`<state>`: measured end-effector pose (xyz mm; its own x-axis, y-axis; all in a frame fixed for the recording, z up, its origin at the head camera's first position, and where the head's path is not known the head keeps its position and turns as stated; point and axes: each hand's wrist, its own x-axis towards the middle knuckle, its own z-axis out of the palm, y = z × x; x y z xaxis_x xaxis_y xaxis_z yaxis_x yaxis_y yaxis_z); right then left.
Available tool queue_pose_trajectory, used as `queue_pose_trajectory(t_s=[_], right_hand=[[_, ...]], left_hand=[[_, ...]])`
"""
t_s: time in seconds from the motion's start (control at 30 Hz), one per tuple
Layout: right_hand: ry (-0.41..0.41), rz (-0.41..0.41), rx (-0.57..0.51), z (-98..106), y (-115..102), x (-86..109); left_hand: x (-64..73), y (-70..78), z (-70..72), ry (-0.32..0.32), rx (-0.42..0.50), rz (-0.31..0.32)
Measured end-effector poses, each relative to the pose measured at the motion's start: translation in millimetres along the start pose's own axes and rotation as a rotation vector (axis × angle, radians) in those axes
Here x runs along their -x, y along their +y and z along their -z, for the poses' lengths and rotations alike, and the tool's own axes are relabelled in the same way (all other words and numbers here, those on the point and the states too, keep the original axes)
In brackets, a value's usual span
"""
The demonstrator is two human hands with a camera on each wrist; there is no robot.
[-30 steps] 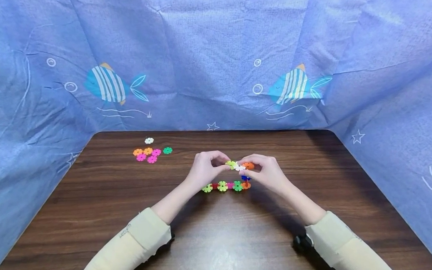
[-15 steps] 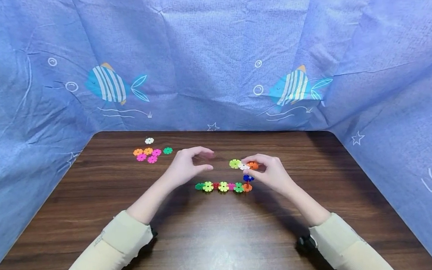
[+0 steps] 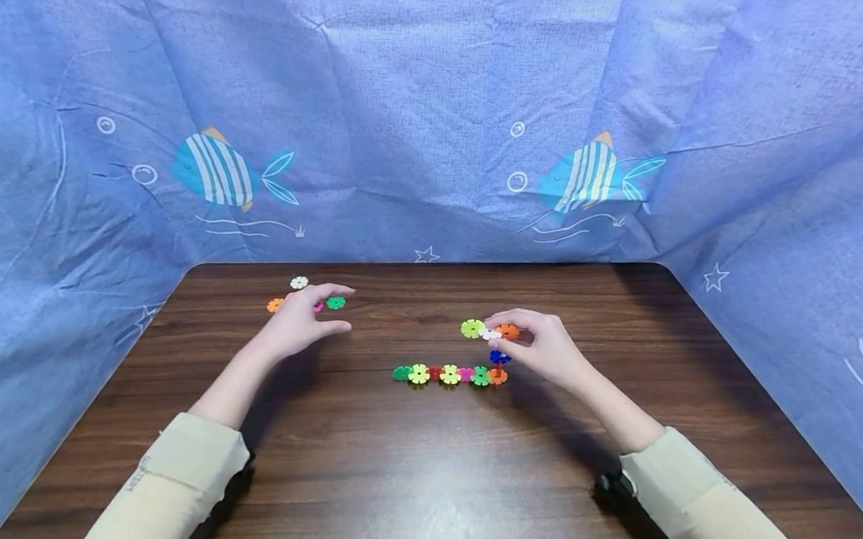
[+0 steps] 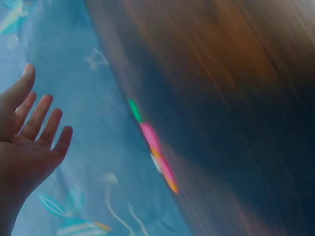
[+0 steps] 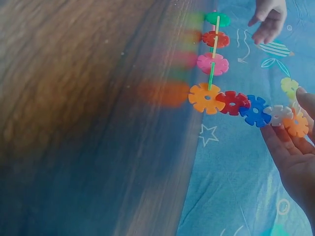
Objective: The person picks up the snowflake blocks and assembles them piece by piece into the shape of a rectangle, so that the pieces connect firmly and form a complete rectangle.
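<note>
My right hand [image 3: 545, 345] pinches one end of a chain of notched, flower-shaped interlocking discs, by the white disc [image 3: 489, 333] and orange disc [image 3: 508, 331]. A yellow-green disc [image 3: 472, 328] sticks out left of the fingertips. From there the chain turns down through a blue disc [image 5: 255, 111] and a red disc [image 5: 233, 103] to the corner orange disc [image 5: 206, 98]. Its front row runs left to a green disc [image 3: 404, 373]. With thumb and fingers apart and nothing between them, my left hand [image 3: 306, 320] hovers at the loose discs, covering some in the head view.
Loose discs lie at the table's back left: a white disc [image 3: 299, 282], a loose green disc [image 3: 336, 302], a loose orange disc [image 3: 274, 305] and pink ones partly hidden. The brown wooden table [image 3: 386, 473] ends at a blue fish-print curtain [image 3: 404, 96].
My left hand has let go of the yellow-green end of the chain and moved left and back to the loose discs. My right hand keeps its hold, almost in place.
</note>
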<state>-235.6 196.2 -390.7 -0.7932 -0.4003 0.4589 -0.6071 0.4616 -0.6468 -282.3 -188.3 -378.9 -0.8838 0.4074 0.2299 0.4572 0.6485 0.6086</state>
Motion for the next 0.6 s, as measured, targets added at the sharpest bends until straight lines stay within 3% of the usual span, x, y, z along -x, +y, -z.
queue_pose_trajectory(t_s=[0.13,0.3,0.6], right_hand=[[0.000,0.002,-0.028,-0.4,-1.2,0.1],[0.003,0.021,0.015,-0.2,-1.5,-1.2],[-0.006,0.014,0.007,0.2,1.0,-1.4]], left_hand=[[0.9,-24.1,9.9,-0.002,-0.011,0.006],[0.2,-52.2,17.4,-0.026,-0.028,0.084],[-0.4,-79.3,16.4,-0.092,-0.019,0.185]])
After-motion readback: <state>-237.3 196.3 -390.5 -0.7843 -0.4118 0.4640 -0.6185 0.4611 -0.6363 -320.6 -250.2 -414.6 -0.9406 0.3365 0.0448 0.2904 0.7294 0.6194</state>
